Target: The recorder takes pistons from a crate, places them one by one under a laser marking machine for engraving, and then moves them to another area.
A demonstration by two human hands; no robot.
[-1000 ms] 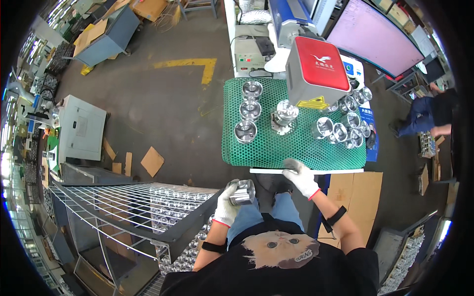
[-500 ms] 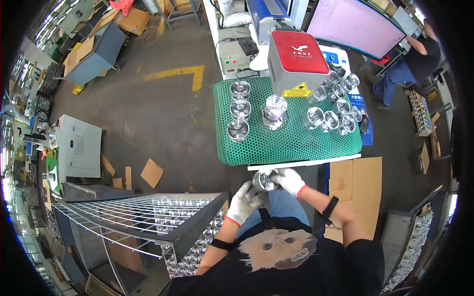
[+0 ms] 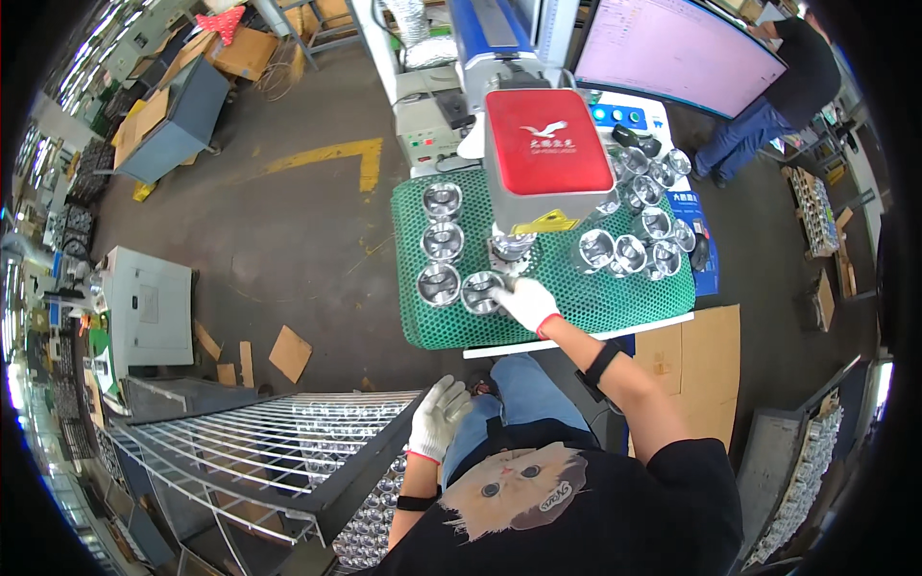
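Note:
A shiny metal piston (image 3: 479,293) stands on the green mesh mat (image 3: 538,317) near its front edge. My gloved right hand (image 3: 524,302) has its fingers closed on the right side of this piston. Left of it, a column of pistons (image 3: 441,242) lines the mat's left side. Another piston (image 3: 513,246) sits on a small fixture beneath the red-topped laser marking head (image 3: 552,144), which partly hides it. My gloved left hand (image 3: 440,415) holds nothing, fingers apart, in front of my lap beside the wire rack.
Several more pistons (image 3: 629,254) crowd the mat's right side. Behind are a monitor (image 3: 677,53) and a control box (image 3: 427,134). A wire rack (image 3: 259,437) with many pistons below it stands at my left. Another person (image 3: 792,82) is at the far right.
My right hand has carried the piston from in front of my body forward onto the mat beside the left column. My left hand has let go and drawn back leftward. The view has shifted slightly.

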